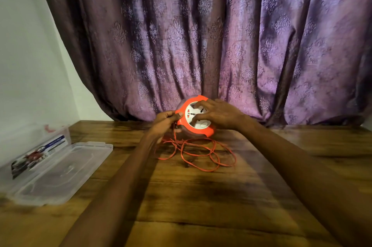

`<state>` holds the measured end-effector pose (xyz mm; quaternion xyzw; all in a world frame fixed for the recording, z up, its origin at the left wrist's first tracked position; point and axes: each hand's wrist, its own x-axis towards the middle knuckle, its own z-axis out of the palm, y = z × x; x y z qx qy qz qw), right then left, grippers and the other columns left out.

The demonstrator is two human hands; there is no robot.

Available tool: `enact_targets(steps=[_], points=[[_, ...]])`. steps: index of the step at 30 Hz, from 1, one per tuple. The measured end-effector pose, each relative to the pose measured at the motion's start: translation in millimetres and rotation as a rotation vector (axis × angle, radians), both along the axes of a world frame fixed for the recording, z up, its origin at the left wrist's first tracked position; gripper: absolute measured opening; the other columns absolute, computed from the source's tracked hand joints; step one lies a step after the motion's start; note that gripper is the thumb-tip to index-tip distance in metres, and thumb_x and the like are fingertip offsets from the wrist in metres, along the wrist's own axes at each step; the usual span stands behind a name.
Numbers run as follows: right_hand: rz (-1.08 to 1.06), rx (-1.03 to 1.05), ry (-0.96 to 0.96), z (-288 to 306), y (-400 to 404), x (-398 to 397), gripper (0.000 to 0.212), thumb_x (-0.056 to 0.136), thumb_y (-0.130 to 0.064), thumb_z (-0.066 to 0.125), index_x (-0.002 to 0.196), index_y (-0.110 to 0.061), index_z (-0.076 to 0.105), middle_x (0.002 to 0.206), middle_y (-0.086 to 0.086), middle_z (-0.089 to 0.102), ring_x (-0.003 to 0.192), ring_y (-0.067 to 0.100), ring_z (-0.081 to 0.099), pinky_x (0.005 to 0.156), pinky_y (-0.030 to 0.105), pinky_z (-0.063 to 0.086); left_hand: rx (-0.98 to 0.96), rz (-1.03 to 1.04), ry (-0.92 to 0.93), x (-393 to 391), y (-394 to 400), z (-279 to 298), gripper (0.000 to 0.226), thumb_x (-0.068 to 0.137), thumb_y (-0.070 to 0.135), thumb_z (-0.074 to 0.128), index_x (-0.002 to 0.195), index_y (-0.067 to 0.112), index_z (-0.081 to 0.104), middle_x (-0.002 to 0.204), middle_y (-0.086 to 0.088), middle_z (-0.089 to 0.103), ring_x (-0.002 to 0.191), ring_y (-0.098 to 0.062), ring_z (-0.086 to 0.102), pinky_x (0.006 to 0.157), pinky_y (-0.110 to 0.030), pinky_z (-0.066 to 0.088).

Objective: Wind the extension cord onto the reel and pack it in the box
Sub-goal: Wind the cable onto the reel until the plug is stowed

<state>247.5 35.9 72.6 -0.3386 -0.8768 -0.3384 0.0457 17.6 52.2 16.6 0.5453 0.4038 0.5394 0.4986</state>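
Facing the camera, tilted reel [193, 116] gripped by left hand [165, 121], right hand [216, 114] curled over it.

The right hand [218, 114] covers part of the reel [194, 117] face.
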Motion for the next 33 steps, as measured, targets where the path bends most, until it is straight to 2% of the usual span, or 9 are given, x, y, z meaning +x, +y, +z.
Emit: enact_targets(steps=[4,8,10,12,16,20,25,30,33], points=[[0.025,0.132,-0.23,1.5,-1.8,-0.6,0.044,0.091,-0.028,0.058,0.127,-0.052,0.05,0.145,0.01,0.048,0.119,0.029,0.054,0.086,0.038,0.036,-0.004,-0.023,0.057,-1.4,-1.9,1.5,0.017,0.089,0.019,0.068,0.101,0.007,0.07,0.076,-0.005,0.064,0.061,-0.015,0.062,0.054,-0.027,0.057],[-0.021,0.211,-0.234,-0.1,-0.3,-4.1,0.043,0.092,-0.029,0.044,0.129,-0.051,0.049,0.123,0.008,0.059,0.106,0.03,0.056,0.08,0.04,0.037,-0.016,-0.043,0.063,3.5,-4.6,5.7,0.009,0.091,0.015,0.066,0.096,0.008,0.068,0.071,-0.002,0.065,0.057,-0.012,0.063,0.052,-0.025,0.056],[-0.086,0.212,-0.181,0.6,0.3,-7.0,0.047,0.085,-0.034,0.055,0.129,-0.048,0.053,0.104,0.005,0.064,0.096,0.03,0.057,0.077,0.04,0.039,-0.025,-0.055,0.054,5.5,-4.7,7.6,0.005,0.091,0.012,0.066,0.094,0.009,0.067,0.075,-0.005,0.065,0.06,-0.014,0.064,0.054,-0.028,0.059],[-0.168,0.175,-0.102,-1.1,2.4,-8.3,0.058,0.072,-0.044,0.071,0.128,-0.046,0.057,0.094,0.005,0.068,0.09,0.029,0.059,0.076,0.041,0.043,-0.034,-0.067,0.044,6.4,-2.3,8.6,0.008,0.09,0.011,0.066,0.097,0.007,0.065,0.083,-0.009,0.065,0.066,-0.016,0.064,0.06,-0.033,0.061],[-0.258,0.146,0.088,-10.6,3.2,-12.9,0.065,0.063,-0.046,0.078,0.126,-0.045,0.06,0.093,0.007,0.067,0.09,0.031,0.061,0.074,0.042,0.046,-0.025,-0.082,0.046,2.4,1.6,8.9,0.023,0.089,0.02,0.07,0.106,0.005,0.067,0.097,-0.014,0.067,0.083,-0.022,0.064,0.072,-0.035,0.061],[-0.341,0.112,0.255,-12.4,6.3,-12.6,0.066,0.064,-0.047,0.077,0.127,-0.045,0.058,0.097,0.011,0.066,0.095,0.034,0.06,0.078,0.045,0.045,0.056,0.001,0.054,-8.4,-1.9,5.7,0.022,0.097,0.022,0.058,0.099,0.003,0.068,0.084,-0.012,0.066,0.058,-0.01,0.059,0.051,-0.018,0.047],[-0.438,0.08,0.308,-15.6,11.3,-4.5,0.066,0.069,-0.043,0.075,0.132,-0.046,0.054,0.107,0.013,0.065,0.103,0.036,0.057,0.083,0.045,0.04,0.082,0.161,0.249,-29.6,3.3,-17.3,0.019,0.095,0.003,0.053,0.098,-0.003,0.07,0.066,0.011,0.071,0.062,0.004,0.064,0.069,-0.017,0.049],[-0.476,0.084,0.349,-22.7,13.0,-0.1,0.065,0.065,-0.041,0.079,0.127,-0.045,0.059,0.1,0.014,0.067,0.094,0.035,0.06,0.081,0.045,0.042,0.0,0.086,0.254,-38.9,-2.2,-28.5,0.019,0.092,-0.002,0.053,0.085,0.003,0.07,0.07,0.001,0.074,0.063,-0.009,0.068,0.068,-0.025,0.055],[-0.471,0.093,0.382,-23.6,12.9,1.9,0.062,0.069,-0.041,0.075,0.129,-0.044,0.057,0.104,0.014,0.067,0.098,0.036,0.059,0.082,0.044,0.041,0.036,0.131,0.309,-35.9,-3.5,-33.1,0.017,0.09,-0.008,0.054,0.086,0.005,0.065,0.072,0.001,0.071,0.056,0.0,0.065,0.059,-0.019,0.052]])
